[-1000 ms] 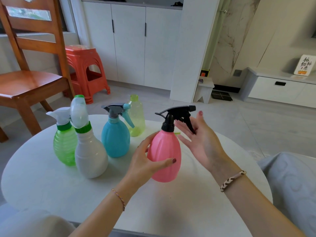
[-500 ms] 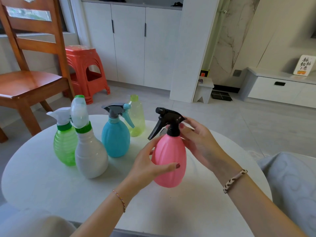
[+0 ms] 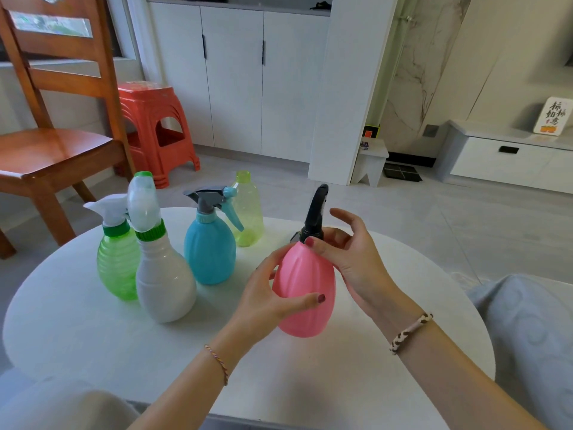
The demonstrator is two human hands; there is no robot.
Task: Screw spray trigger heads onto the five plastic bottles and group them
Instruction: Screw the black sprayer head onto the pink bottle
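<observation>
My left hand grips the body of a pink bottle, held tilted above the white round table. A black trigger head sits on its neck, and my right hand pinches the black collar with thumb and fingers. To the left stand a blue bottle with a grey and blue trigger, a white bottle with a green collar, and a green bottle with a white trigger. Behind the blue one stands a yellow-green bottle with an open neck.
A wooden chair and a red plastic stool stand beyond the table's far left. White cabinets line the back wall. A grey cushion lies at the right edge.
The black trigger head has turned on the pink bottle, its nozzle swinging from right, to left, to pointing away. My right hand went from open beside the head to pinching its collar.
</observation>
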